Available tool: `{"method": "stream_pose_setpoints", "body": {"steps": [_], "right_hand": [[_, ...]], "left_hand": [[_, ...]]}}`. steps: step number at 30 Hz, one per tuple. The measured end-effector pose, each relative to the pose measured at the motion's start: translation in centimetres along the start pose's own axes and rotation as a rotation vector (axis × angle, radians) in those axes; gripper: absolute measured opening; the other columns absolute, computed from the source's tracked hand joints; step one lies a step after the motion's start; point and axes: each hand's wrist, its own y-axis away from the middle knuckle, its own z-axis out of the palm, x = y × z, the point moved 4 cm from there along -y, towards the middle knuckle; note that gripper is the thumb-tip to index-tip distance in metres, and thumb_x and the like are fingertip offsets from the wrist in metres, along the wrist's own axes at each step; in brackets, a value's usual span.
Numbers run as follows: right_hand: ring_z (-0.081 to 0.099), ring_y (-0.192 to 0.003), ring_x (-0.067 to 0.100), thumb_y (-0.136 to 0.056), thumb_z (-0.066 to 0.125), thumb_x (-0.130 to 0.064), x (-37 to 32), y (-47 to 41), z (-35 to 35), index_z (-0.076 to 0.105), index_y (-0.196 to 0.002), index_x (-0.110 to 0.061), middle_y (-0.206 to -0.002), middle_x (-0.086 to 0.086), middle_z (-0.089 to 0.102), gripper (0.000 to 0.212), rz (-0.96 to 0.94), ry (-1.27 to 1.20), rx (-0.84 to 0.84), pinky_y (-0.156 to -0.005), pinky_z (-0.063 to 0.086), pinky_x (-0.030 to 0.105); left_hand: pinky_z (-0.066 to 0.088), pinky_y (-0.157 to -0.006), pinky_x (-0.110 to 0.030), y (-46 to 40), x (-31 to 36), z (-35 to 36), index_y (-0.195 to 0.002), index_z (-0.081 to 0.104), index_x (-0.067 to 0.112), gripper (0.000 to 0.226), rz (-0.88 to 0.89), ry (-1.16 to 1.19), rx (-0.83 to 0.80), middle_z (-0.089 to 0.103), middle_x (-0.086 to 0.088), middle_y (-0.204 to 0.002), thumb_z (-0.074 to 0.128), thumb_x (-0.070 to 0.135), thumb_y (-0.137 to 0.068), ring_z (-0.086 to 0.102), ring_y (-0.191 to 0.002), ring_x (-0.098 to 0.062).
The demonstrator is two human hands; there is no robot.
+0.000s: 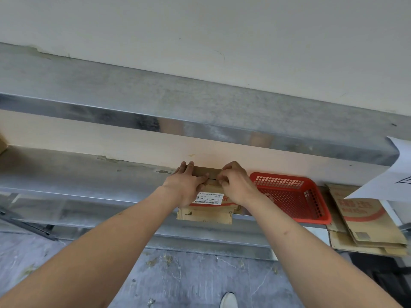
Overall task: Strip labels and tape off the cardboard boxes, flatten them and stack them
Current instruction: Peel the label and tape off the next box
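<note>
A small brown cardboard box [205, 211] sits on the steel table [89, 174], against the wall. A white barcode label [209, 198] is stuck on its near face. My left hand [186, 185] lies flat on the box's top left, fingers straight and pressing it down. My right hand [235, 185] has its fingers curled at the top seam and pinches something there, probably the tape; the tape itself is too small to make out.
A red plastic mesh basket [293, 196] stands just right of the box. Flattened cardboard boxes [367, 223] are piled at the table's right end, under a white paper sheet [389, 178]. A steel shelf [200, 112] runs above. My shoe [229, 300] shows on the grey floor.
</note>
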Motion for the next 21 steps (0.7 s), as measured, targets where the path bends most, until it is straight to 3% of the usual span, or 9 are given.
{"method": "stream_pose_setpoints", "body": {"steps": [3,6,11,13,16,19,21], "right_hand": [[0.059,-0.106,0.023,-0.101,0.06,-0.013,-0.1,0.0,0.2,0.078,-0.11,-0.019,-0.113,0.004,0.06,0.021,-0.003,-0.051,0.0,-0.091,0.048,0.032],[0.062,-0.104,0.019,-0.096,0.067,-0.023,0.4,0.0,0.2,0.068,-0.125,-0.027,-0.109,-0.001,0.067,0.029,0.105,-0.168,0.067,-0.088,0.051,0.031],[0.064,-0.09,0.025,-0.094,0.067,-0.041,0.4,-0.2,0.1,0.072,-0.089,-0.019,-0.098,0.004,0.067,0.023,0.255,0.049,0.116,-0.077,0.057,0.037],[0.067,-0.09,0.028,-0.098,0.063,-0.036,0.1,0.0,0.2,0.071,-0.089,-0.016,-0.094,0.005,0.07,0.023,0.244,0.115,0.109,-0.075,0.058,0.039],[0.066,-0.096,0.032,-0.102,0.058,-0.025,-0.1,0.2,0.5,0.065,-0.104,-0.012,-0.103,0.009,0.065,0.016,0.212,0.203,0.124,-0.078,0.056,0.041],[0.064,-0.095,0.034,-0.094,0.059,-0.004,0.6,0.6,0.0,0.057,-0.109,-0.005,-0.107,0.013,0.058,0.015,0.249,0.175,0.197,-0.075,0.053,0.041],[0.063,-0.094,0.034,-0.092,0.059,0.0,1.5,1.0,-0.4,0.054,-0.109,-0.003,-0.108,0.014,0.056,0.018,0.273,0.14,0.245,-0.07,0.049,0.039]], "left_hand": [[0.016,-0.126,-0.051,0.0,-0.1,0.1,-0.16,0.014,0.046,0.052,0.001,0.004,0.008,-0.001,-0.018,-0.17,0.025,0.046,-0.109,-0.004,-0.156,-0.042],[0.016,-0.126,-0.05,0.4,0.0,0.1,-0.16,0.016,0.046,0.052,0.0,-0.005,0.005,-0.002,-0.016,-0.17,0.025,0.046,-0.109,-0.005,-0.156,-0.04],[0.017,-0.125,-0.05,0.5,0.3,-0.2,-0.16,0.016,0.046,0.052,-0.007,-0.002,0.005,-0.002,-0.016,-0.17,0.024,0.047,-0.109,-0.006,-0.156,-0.04],[0.018,-0.125,-0.051,0.4,0.3,-0.1,-0.16,0.015,0.046,0.052,-0.002,-0.002,0.009,-0.002,-0.016,-0.17,0.025,0.047,-0.109,-0.005,-0.156,-0.04],[0.022,-0.124,-0.052,0.3,0.1,0.1,-0.16,0.016,0.046,0.052,0.001,0.012,0.02,-0.002,-0.017,-0.17,0.025,0.045,-0.109,-0.006,-0.156,-0.041],[0.03,-0.121,-0.055,0.2,0.0,0.4,-0.16,0.015,0.046,0.052,0.002,0.04,0.018,-0.004,-0.016,-0.17,0.025,0.044,-0.11,-0.009,-0.156,-0.04],[0.031,-0.12,-0.056,0.2,0.0,0.5,-0.16,0.014,0.046,0.052,0.004,0.042,0.015,-0.006,-0.015,-0.17,0.024,0.044,-0.11,-0.011,-0.156,-0.04]]}}
